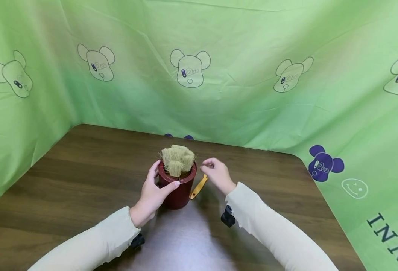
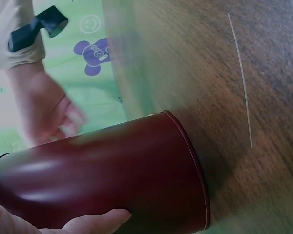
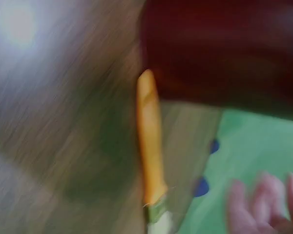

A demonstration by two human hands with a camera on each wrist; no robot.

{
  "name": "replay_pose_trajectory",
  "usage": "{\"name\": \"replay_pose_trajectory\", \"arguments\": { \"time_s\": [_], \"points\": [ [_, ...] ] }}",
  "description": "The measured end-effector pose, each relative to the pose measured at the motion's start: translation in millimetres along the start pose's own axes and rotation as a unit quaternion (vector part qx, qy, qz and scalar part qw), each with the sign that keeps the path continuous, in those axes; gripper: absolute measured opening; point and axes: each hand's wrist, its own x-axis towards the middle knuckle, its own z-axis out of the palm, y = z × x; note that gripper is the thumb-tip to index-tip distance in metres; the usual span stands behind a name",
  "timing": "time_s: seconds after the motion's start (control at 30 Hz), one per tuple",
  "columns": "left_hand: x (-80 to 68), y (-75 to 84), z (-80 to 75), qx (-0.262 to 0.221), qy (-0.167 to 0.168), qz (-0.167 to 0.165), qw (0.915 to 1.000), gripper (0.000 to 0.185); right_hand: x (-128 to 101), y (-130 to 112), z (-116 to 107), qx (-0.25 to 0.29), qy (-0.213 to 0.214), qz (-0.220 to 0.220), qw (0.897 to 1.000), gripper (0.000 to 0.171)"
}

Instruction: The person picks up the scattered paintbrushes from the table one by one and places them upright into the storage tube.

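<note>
Right, green cloth backdrop [image 1: 253, 94] with bear prints wraps the far and side edges of the brown wood table [image 1: 84, 169]. Landmark: dark red can [image 1: 176, 188], upright near table centre. Left hand [image 1: 151, 194] is wrapped around the can's near-left wall, thumb lying along the rim, fingers curled behind. Stiff straw-coloured brush heads [image 1: 178, 160] stick up out of the can, bristles upward. Right hand [image 1: 217, 175] hovers just right of the can's rim, fingertips loosely curled together; I can't tell if they pinch anything, looks empty. An orange-handled tool [image 1: 199, 187] lies on the table touching or just beside the can's right wall.

Judgement: can looks rigid, smooth, slightly glossy, so a bit slippery; top-heavy with the brushes. Hold low on the wall, not the rim. Orange handle looks light and stiff; pinch mid-handle.
</note>
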Motion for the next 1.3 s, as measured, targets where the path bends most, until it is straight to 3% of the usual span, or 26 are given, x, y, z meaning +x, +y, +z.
{"name": "replay_pose_trajectory", "arguments": {
  "time_s": [0.1,0.23,0.37,0.47,0.83,0.97,1.1,1.23,1.3],
  "points": [
    [0.4,0.2,-0.3,0.001,-0.001,0.0,1.0,0.085,-6,11,5,-0.127,-0.082,-0.025,0.988,0.025],
    [0.4,0.1,-0.3,0.0,-0.001,0.0,1.0,0.085,-15,23,14,-0.246,-0.164,-0.085,0.952,0.025],
    [-0.8,-0.5,0.3,0.001,0.0,0.003,1.0,0.085,-22,32,20,-0.332,-0.155,-0.171,0.915,0.006],
    [-1.1,-0.9,0.7,-0.002,-0.003,0.005,1.0,0.085,-25,35,20,-0.369,-0.131,-0.201,0.898,0.003],
    [-2.5,0.3,0.0,-0.013,-0.006,0.024,0.9996,0.086,-23,49,-7,-0.345,-0.199,-0.089,0.913,0.013],
    [-3.6,1.4,0.3,-0.011,-0.006,0.019,0.9997,0.086,-30,65,-33,-0.329,-0.215,-0.101,0.914,0.017],
    [-3.3,1.4,-0.5,-0.006,-0.001,0.023,0.9997,0.086,-34,78,-62,-0.316,-0.246,-0.158,0.903,0.021],
    [-2.0,0.5,-0.9,-0.006,-0.003,0.023,0.9997,0.086,-36,89,-88,-0.3,-0.288,-0.158,0.896,0.029],
    [-1.3,0.2,-1.2,-0.009,-0.004,0.022,0.9997,0.085,-36,92,-98,-0.286,-0.306,-0.141,0.897,0.03]
  ]
}}
